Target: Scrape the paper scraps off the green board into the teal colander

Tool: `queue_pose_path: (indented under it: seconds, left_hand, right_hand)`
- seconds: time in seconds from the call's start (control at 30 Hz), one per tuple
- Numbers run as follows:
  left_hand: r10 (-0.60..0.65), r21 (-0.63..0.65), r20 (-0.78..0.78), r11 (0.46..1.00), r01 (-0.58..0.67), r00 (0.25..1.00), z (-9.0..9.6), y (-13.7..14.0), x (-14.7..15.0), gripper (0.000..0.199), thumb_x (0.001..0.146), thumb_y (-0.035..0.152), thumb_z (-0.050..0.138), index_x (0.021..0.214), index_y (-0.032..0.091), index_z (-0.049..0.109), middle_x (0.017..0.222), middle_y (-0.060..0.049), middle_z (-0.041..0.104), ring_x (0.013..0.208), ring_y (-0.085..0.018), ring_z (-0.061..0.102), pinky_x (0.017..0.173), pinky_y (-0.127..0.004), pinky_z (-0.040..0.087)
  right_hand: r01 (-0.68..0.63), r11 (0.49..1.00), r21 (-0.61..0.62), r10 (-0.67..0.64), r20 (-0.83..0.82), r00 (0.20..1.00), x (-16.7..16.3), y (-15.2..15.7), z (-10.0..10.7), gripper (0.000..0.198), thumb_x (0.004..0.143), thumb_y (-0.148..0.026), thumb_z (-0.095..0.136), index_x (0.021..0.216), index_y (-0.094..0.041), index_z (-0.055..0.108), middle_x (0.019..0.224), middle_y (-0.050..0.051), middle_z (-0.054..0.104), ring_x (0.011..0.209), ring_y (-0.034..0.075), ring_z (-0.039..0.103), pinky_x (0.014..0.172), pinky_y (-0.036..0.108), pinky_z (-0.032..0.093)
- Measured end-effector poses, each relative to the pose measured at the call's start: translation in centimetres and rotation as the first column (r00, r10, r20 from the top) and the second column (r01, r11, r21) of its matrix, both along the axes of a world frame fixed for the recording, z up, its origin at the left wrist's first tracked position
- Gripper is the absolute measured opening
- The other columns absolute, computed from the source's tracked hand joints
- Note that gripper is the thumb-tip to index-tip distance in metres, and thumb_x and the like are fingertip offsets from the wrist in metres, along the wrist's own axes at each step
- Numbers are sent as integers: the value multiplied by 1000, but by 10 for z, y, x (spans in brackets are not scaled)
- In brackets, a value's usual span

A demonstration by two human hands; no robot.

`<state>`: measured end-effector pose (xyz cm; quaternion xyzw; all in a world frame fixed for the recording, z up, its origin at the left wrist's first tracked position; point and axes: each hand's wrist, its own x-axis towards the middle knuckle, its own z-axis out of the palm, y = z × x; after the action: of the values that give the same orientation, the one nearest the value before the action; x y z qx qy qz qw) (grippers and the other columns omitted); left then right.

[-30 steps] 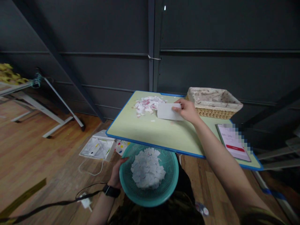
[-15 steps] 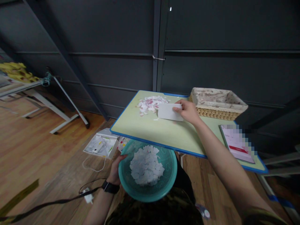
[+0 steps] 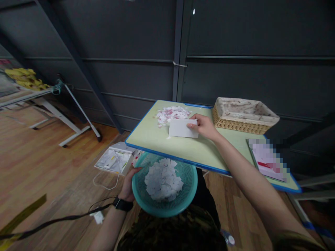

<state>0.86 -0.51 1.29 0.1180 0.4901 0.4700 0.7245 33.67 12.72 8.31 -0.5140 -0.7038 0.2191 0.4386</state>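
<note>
A dark panelled wall (image 3: 131,31) fills the top of the frame, and in front of it I see a pale green tabletop (image 3: 193,150) edged in blue, reaching from the centre to the lower right. The person's right hand (image 3: 206,127), near the middle of the frame, pinches a white card (image 3: 179,128) by its right end, thumb on the near face. The card is over the tabletop, just in front of a heap of torn paper (image 3: 172,113), white with some pink. At bottom centre, the left hand (image 3: 128,184) grips the left rim of a teal plastic basket (image 3: 162,211), which holds a mound of white paper scraps (image 3: 163,181). Right of centre sits a cloth-lined wicker basket (image 3: 242,124); below it, towards the right edge, lies a partly pixelated tablet (image 3: 264,157).
</note>
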Motion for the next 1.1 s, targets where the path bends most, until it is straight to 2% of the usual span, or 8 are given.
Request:
queue_pose_path:
  seconds: [0.17,0.5,0.6,0.7,0.77,0.87,0.97,1.1]
  left_hand:
    - [-4,1,-24,1000,4,1000,4,2,1,13,78,13,62,83,11,73,61,-6,75,55,-21,70,59,-31,57]
    - [-36,19,-45,999,37,998,3,2,1,12,78,17,63,72,12,71,64,-8,76,54,-21,69,55,-30,56]
    - [-32,21,-42,999,33,999,2,2,2,16,80,17,60,69,12,71,59,-7,74,50,-19,67,52,-28,54]
    - [-1,19,-47,1000,2,999,1,2,3,16,80,16,59,68,13,70,53,-5,71,45,-18,64,48,-28,52]
    - [12,11,-46,1000,-12,999,-1,2,4,14,79,15,59,71,13,70,53,-4,70,44,-17,63,48,-28,51]
    - [7,-15,-31,1000,-8,999,-6,2,5,9,76,16,62,71,13,70,58,-4,72,46,-17,64,50,-29,52]
    - [-22,-9,-33,1000,21,999,-17,0,6,7,76,18,65,72,14,70,61,-5,74,45,-18,63,48,-29,50]
    - [-67,-9,-48,998,67,997,-29,-3,8,9,79,21,64,75,16,70,56,-4,72,49,-21,64,50,-32,50]
  right_hand:
    - [-150,975,-165,129,-130,983,-12,-8,1,36,65,-46,75,82,-18,60,64,-1,58,57,14,50,51,25,34]
    - [-416,820,-393,264,-385,884,-26,-21,3,41,55,-42,85,78,-17,63,64,0,65,54,13,55,49,24,38]
    - [-308,893,-328,120,-486,866,-20,-12,4,45,53,-40,86,85,-18,64,68,0,66,57,13,56,50,24,40]
    - [-33,978,-208,-97,-582,807,-4,4,3,45,57,-44,80,91,-21,61,76,0,66,63,16,58,53,26,43]
    - [188,971,-148,-239,-583,777,13,19,0,40,60,-44,75,89,-22,58,78,1,65,67,18,58,55,27,44]
    - [458,888,-30,-417,-468,779,42,37,-7,30,63,-39,67,85,-22,56,77,1,62,68,18,55,59,31,45]
    - [526,845,99,-476,-307,824,59,46,-13,24,65,-35,66,83,-21,57,77,2,62,70,19,55,66,35,47]
    - [436,889,140,-401,-220,889,47,39,-14,23,68,-37,66,83,-20,61,76,3,65,68,20,58,64,33,47]
